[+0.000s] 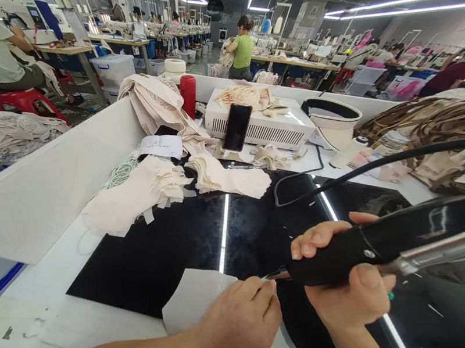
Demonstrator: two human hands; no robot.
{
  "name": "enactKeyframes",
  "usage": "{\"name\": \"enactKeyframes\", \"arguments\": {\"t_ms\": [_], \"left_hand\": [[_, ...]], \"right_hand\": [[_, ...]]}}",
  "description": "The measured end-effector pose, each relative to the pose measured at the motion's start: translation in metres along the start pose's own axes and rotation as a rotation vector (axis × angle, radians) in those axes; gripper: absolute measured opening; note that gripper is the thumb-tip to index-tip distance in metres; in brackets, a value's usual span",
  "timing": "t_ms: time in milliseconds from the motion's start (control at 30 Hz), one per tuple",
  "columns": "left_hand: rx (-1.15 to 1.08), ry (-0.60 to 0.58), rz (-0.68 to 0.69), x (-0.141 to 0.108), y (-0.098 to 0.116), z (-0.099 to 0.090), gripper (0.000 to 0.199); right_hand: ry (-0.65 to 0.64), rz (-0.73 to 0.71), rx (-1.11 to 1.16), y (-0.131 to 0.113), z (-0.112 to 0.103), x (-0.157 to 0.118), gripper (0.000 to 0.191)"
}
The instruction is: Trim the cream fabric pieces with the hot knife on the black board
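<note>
My right hand [352, 290] is wrapped round a black handheld tool [401, 235] with a thin metal tip pointing left. Close to that tip, my left hand [246, 319] is closed, its fingers pressed together; what it pinches is mostly hidden. A white sheet [194, 297] lies beneath and behind the left hand, over the glossy black board [173, 242]. Beyond the hands, two stacks of cream fabric pieces, one at left [134, 195] and one at centre [237, 179], rest on the board's far edge.
A phone [237, 127] leans on a white vented box [278, 125]. A red cone [189, 95], a cream container [333, 123] and brown strips [451, 133] stand or lie around. A black cable [389, 160] crosses the right side. A person in green [242, 52] is far off.
</note>
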State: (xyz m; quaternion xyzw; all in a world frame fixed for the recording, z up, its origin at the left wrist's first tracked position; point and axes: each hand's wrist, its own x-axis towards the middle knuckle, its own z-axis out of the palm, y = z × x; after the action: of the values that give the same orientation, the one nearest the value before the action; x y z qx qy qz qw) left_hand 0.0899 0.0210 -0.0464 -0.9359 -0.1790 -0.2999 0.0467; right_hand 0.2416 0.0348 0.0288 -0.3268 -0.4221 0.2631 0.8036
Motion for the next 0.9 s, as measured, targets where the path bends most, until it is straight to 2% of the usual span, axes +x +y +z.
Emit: {"name": "enactKeyframes", "arguments": {"t_ms": [200, 400, 500, 667, 767, 900], "left_hand": [[-0.004, -0.006, -0.01, -0.002, 0.0, 0.001, 0.02], [0.02, 0.011, -0.011, -0.003, 0.0, 0.006, 0.02], [0.028, -0.007, 0.019, -0.003, -0.002, 0.008, 0.02], [0.04, -0.104, 0.086, 0.0, -0.01, 0.001, 0.022], [0.076, -0.173, 0.077, 0.002, -0.022, -0.001, 0.025], [0.113, -0.19, 0.01, 0.005, -0.04, -0.002, 0.027]], "right_hand": [[-0.001, -0.002, -0.007, 0.002, 0.0, -0.003, 0.046], [-0.003, -0.007, -0.032, 0.002, 0.003, -0.004, 0.035], [-0.023, 0.0, -0.028, 0.001, 0.003, -0.004, 0.038], [-0.071, 0.017, -0.104, -0.018, -0.005, 0.004, 0.06], [-0.089, -0.004, -0.26, -0.032, -0.009, 0.008, 0.051], [-0.026, -0.054, -0.363, -0.045, -0.017, 0.001, 0.039]]}}
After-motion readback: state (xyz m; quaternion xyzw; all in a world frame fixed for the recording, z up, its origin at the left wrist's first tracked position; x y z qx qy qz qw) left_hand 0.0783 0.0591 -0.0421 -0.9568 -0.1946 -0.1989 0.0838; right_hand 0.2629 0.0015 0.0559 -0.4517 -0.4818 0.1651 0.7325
